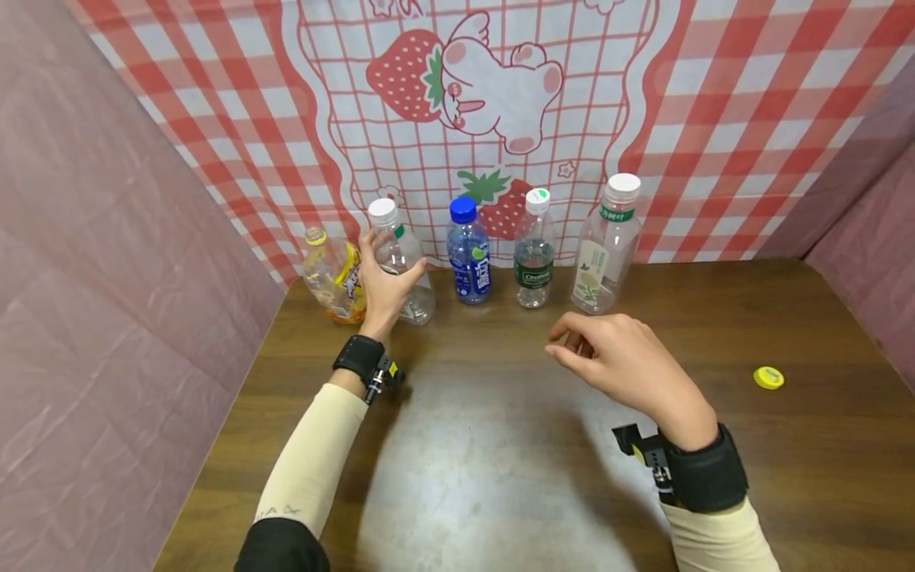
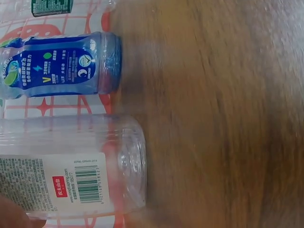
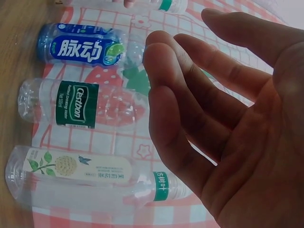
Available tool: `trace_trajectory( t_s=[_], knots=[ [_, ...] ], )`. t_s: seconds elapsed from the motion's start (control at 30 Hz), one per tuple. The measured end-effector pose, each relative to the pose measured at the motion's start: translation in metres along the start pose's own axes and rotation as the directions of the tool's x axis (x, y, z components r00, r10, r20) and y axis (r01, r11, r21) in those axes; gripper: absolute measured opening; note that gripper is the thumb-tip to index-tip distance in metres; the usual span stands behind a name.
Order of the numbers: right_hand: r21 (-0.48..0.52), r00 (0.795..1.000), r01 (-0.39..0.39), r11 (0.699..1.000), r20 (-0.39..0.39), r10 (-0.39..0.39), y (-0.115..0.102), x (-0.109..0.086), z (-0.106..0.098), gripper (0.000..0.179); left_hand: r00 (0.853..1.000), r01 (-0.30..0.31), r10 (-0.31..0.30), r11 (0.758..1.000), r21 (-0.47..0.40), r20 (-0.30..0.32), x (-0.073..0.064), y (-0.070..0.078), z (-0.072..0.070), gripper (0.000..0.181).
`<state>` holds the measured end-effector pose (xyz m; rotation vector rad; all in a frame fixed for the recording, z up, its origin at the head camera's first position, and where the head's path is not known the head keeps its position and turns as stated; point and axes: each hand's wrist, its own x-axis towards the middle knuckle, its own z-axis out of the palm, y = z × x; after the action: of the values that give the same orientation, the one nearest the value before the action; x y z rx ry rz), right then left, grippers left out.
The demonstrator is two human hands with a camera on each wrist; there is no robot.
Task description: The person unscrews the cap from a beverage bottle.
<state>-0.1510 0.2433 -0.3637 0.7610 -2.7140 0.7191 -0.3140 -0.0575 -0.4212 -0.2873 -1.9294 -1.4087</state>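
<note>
My left hand (image 1: 384, 290) grips a clear, square-shouldered plastic bottle (image 1: 419, 306) with a white cap, thumb on its right side. That bottle's barcode label (image 2: 83, 183) faces the left wrist view, with a fingertip at the lower left corner. In front of the bottles on the right, my right hand (image 1: 622, 357) hovers over the table, fingers loosely curled and holding nothing. Nearest to it are a tall clear tea bottle (image 1: 608, 254) with a white cap and a smaller green-labelled water bottle (image 1: 534, 262). A blue-capped drink bottle (image 1: 469, 258) stands between the hands.
An uncapped bottle (image 1: 325, 274) with a yellow label stands at the far left, partly behind the left hand. A yellow cap (image 1: 769, 377) lies on the wooden table (image 1: 457, 445) at the right. A red-and-white checked cloth (image 1: 722, 135) hangs right behind the bottles.
</note>
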Motion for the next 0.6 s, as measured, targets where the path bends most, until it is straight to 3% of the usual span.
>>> trace_trajectory(
  t_s=[0.2, 0.3, 0.47, 0.6],
  knots=[
    [0.007, 1.0, 0.001, 1.0, 0.007, -0.001, -0.001, -0.001, 0.001, 0.009, 0.999, -0.009, 0.007, 0.999, 0.039, 0.049, -0.002, 0.005, -0.009, 0.07],
    [0.009, 1.0, 0.0, 1.0, 0.011, 0.0, -0.001, -0.002, 0.001, 0.009, 0.992, -0.06, 0.054, 0.997, 0.051, 0.112, -0.004, 0.013, -0.018, 0.069],
    [-0.001, 1.0, 0.003, 1.0, 0.005, -0.003, -0.002, -0.003, 0.0, 0.009, 0.958, -0.161, 0.153, 0.987, 0.014, 0.242, -0.017, 0.041, -0.033, 0.072],
    [-0.029, 1.0, 0.015, 0.999, -0.01, -0.015, -0.003, -0.002, -0.001, 0.008, 0.918, -0.233, 0.229, 0.972, -0.028, 0.323, -0.036, 0.069, -0.043, 0.074]
  ],
)
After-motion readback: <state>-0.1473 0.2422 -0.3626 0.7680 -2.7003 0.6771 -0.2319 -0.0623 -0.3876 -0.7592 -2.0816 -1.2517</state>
